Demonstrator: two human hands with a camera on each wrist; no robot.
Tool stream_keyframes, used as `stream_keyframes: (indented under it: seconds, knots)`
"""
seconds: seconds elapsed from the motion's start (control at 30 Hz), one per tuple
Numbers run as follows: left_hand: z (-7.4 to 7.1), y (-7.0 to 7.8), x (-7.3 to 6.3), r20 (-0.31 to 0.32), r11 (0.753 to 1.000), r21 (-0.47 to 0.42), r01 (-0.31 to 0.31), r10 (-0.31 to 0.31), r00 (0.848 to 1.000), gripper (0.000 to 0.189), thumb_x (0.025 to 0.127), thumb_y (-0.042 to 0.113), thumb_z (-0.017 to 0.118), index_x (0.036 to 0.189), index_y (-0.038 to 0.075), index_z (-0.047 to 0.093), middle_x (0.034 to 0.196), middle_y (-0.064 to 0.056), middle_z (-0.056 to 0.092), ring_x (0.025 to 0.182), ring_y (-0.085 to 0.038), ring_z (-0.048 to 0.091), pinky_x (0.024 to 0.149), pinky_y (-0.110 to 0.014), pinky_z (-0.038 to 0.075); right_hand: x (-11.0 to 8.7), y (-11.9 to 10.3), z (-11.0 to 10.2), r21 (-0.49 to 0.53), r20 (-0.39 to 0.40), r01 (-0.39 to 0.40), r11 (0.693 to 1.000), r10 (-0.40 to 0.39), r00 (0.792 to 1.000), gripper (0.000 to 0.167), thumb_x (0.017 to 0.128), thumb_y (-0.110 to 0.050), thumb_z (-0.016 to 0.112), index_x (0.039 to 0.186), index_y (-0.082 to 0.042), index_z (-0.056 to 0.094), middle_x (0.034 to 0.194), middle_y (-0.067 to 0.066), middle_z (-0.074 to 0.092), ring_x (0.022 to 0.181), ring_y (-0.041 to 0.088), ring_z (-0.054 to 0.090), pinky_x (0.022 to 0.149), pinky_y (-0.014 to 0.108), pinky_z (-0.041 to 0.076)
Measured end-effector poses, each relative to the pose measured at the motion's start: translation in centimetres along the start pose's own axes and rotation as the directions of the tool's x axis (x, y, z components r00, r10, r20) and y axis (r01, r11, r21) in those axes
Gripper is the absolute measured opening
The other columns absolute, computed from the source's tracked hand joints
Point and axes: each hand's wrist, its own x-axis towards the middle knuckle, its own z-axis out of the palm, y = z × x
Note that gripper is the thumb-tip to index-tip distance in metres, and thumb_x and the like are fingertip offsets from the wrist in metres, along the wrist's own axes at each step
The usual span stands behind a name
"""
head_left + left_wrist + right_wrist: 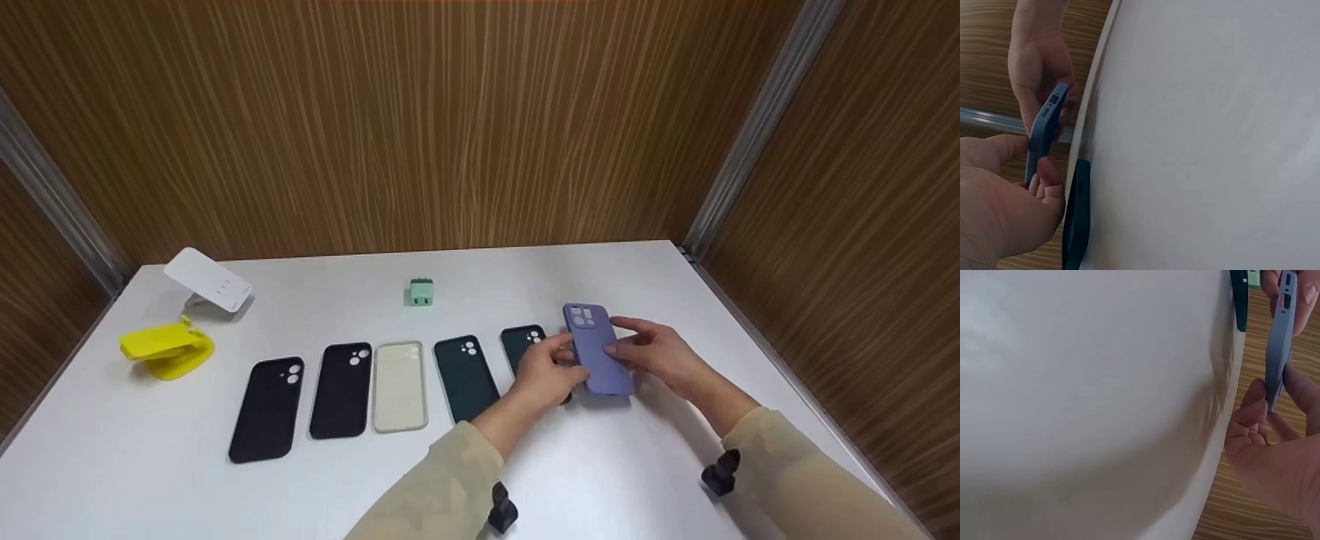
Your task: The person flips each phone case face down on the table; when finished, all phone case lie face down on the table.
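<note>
A purple phone case [600, 351] with camera cutouts at its top is held up over the right part of the table. My left hand [546, 369] pinches its left edge between thumb and fingers. On the other edge my right hand [660, 354] does the same. Both wrist views show the case edge-on, its bottom port openings visible in the left wrist view [1050, 121] and the right wrist view. Just left of it lies a dark green phone case [516, 341], partly hidden by my left hand.
Left of the hands lie another dark green case [463, 379], a cream case [400, 386] and two black cases, one at the row's end [266, 409]. A mint charger plug [421, 292] stands behind. At the left are a yellow stand [169, 349] and a white stand [208, 279].
</note>
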Motion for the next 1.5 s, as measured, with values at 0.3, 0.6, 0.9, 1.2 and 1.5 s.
stream_keyframes:
  seconds: [0.3, 0.6, 0.9, 1.2, 1.5]
  knots:
    - [1.2, -0.5, 0.6, -0.078, 0.997, 0.08, -0.003, 0.009, 0.997, 0.055, 0.085, -0.002, 0.083, 0.137, 0.001, 0.066, 0.093, -0.003, 0.068, 0.083, -0.009, 0.063, 0.075, -0.024, 0.055, 0.5, 0.3, -0.7, -0.093, 0.0, -0.009, 0.996, 0.009, 1.0, 0.075, 0.099, -0.024, 0.077, 0.163, -0.008, 0.041, 0.129, 0.019, 0.065, 0.098, 0.025, 0.06, 0.074, 0.032, 0.054]
    - [1.5, -0.8, 0.9, -0.075, 0.983, 0.184, -0.015, 0.029, 0.997, 0.053, 0.085, 0.004, 0.086, 0.135, 0.006, 0.068, 0.105, -0.002, 0.072, 0.102, -0.016, 0.068, 0.09, -0.03, 0.056, 1.0, 1.3, -1.2, -0.158, 0.011, -0.025, 0.987, 0.027, 1.0, 0.078, 0.098, -0.028, 0.08, 0.164, -0.012, 0.042, 0.132, 0.018, 0.065, 0.109, 0.028, 0.06, 0.085, 0.035, 0.053]
    - [1.4, -1.3, 1.0, -0.065, 0.975, 0.221, -0.012, 0.027, 0.997, 0.056, 0.083, 0.002, 0.086, 0.136, 0.003, 0.068, 0.108, -0.006, 0.075, 0.105, -0.02, 0.069, 0.092, -0.032, 0.056, 1.4, 1.9, -1.4, -0.215, 0.058, 0.016, 0.977, -0.003, 0.998, 0.074, 0.097, -0.022, 0.08, 0.161, -0.01, 0.045, 0.129, 0.016, 0.067, 0.109, 0.029, 0.059, 0.086, 0.036, 0.049]
    - [1.4, -1.5, 0.8, -0.052, 0.971, 0.238, 0.031, -0.019, 0.998, 0.059, 0.081, 0.008, 0.09, 0.136, 0.003, 0.069, 0.12, -0.009, 0.075, 0.115, -0.022, 0.067, 0.101, -0.035, 0.054, 1.4, 2.2, -1.3, -0.242, 0.075, 0.027, 0.97, -0.009, 0.997, 0.071, 0.097, -0.025, 0.08, 0.159, -0.007, 0.048, 0.144, 0.02, 0.06, 0.123, 0.036, 0.057, 0.098, 0.043, 0.05]
    - [1.2, -1.7, 1.0, -0.028, 0.97, 0.243, -0.028, 0.036, 0.999, 0.064, 0.08, 0.004, 0.087, 0.139, -0.002, 0.065, 0.127, -0.014, 0.073, 0.123, -0.024, 0.066, 0.106, -0.035, 0.05, 1.7, 2.3, -1.1, -0.248, 0.071, 0.051, 0.967, -0.035, 0.997, 0.071, 0.097, -0.024, 0.08, 0.157, -0.004, 0.049, 0.146, 0.022, 0.059, 0.124, 0.037, 0.058, 0.093, 0.04, 0.05]
